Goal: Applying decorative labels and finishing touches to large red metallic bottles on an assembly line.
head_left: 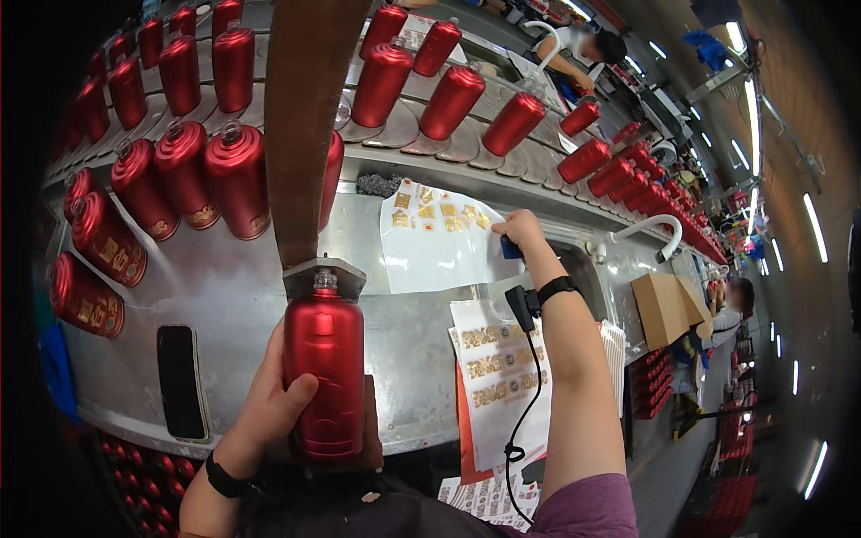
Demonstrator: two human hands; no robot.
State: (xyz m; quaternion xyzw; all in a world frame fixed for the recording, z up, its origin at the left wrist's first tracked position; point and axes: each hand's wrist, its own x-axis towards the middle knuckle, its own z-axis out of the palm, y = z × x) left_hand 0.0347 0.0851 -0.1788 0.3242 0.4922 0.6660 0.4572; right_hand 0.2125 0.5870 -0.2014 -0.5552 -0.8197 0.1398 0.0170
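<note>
My left hand [275, 393] is wrapped round a red bottle [325, 368], its thumb lying across the front. The bottle's clear neck is right at a metal bracket [350, 271] at the foot of a brown post [309, 117]. My right hand [527, 235] is closed, its fingertips at the right edge of a white sheet of gold decals [439, 247]. A small blue block [511, 248] shows under its curled fingers; its full shape is hidden. A second decal sheet [502, 386] hangs over the front edge of the metal bench, beside my right forearm.
Several red bottles [238, 184] with gold decals stand at the left, near a black phone [183, 381]. More bottles [381, 85] stand on a slatted conveyor [404, 125] behind. A curved white tap [664, 224] and an open cardboard box [662, 309] are at the right. Other people work farther off.
</note>
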